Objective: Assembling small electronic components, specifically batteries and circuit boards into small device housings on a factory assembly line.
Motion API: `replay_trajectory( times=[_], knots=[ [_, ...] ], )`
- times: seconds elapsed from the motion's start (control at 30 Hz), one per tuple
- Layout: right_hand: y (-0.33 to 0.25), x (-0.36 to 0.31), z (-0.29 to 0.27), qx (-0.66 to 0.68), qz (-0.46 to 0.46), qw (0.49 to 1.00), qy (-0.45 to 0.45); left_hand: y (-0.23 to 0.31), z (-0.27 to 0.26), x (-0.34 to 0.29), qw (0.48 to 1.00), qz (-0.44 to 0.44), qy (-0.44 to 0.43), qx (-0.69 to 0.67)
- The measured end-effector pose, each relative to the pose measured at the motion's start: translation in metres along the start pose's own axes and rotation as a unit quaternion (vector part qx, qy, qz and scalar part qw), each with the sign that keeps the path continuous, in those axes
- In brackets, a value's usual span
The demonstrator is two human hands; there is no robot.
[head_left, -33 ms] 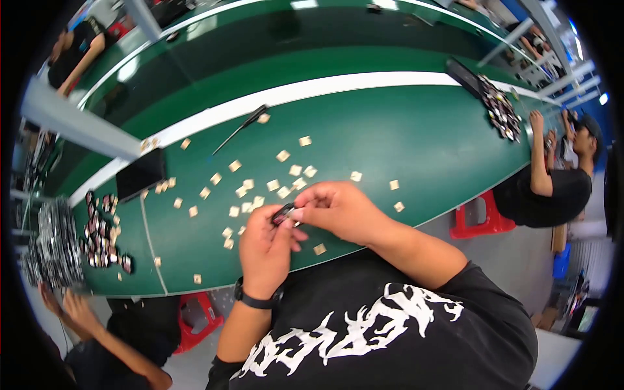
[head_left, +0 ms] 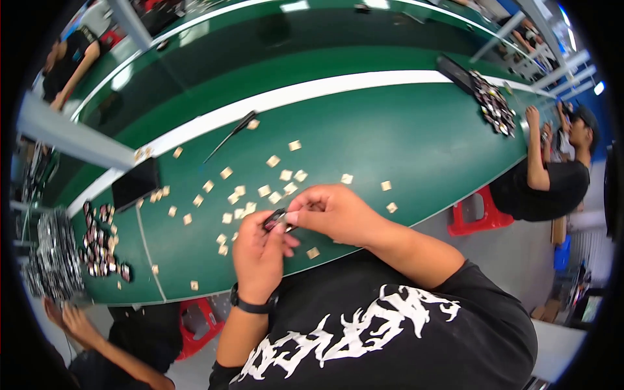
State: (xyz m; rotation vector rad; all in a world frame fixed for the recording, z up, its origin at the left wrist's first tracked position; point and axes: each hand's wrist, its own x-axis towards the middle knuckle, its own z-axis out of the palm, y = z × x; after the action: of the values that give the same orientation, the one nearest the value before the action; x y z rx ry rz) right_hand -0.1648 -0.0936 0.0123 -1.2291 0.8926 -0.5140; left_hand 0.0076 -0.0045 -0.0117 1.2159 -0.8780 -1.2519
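Still, the two-handed grip looks unchanged, so the handling seems to continue.
From the hands, dark pieces [head_left: 97,242] lie at nine o'clock on the green surface [head_left: 383,133], pale squares [head_left: 264,191] at eleven; the left hand's [head_left: 258,252] fingers clamp a small dark part [head_left: 273,219], the right hand's [head_left: 333,212] pinch its three-o'clock side.

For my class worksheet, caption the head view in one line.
Left hand holds a small dark part while the right hand touches it, over a green table scattered with pale square pieces.
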Motion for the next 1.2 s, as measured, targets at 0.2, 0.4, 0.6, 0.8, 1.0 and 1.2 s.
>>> replay_trajectory(
  times=[0.2,0.4,0.6,0.8,1.0,1.2],
  knots=[
    [0.002,-0.033,-0.108,-0.152,-0.104,0.944,0.276,0.007,-0.005,-0.001,0.999,-0.004,0.044,0.019],
    [0.038,-0.112,-0.339,-0.592,-0.099,0.511,0.616,0.01,-0.004,0.001,0.998,-0.03,0.033,-0.052],
    [0.047,-0.14,-0.461,-0.691,0.026,0.458,0.558,0.006,-0.007,0.009,0.996,-0.031,-0.051,-0.066],
    [0.034,-0.125,-0.47,-0.74,0.078,0.453,0.49,0.003,-0.004,0.002,0.998,0.028,-0.037,0.037],
    [0.04,-0.137,-0.429,-0.741,0.04,0.46,0.488,0.002,-0.005,0.001,0.999,0.021,-0.032,0.039],
    [0.028,-0.15,-0.401,-0.758,-0.015,0.497,0.422,0.008,-0.006,0.004,0.999,-0.021,-0.041,0.004]
  ],
)
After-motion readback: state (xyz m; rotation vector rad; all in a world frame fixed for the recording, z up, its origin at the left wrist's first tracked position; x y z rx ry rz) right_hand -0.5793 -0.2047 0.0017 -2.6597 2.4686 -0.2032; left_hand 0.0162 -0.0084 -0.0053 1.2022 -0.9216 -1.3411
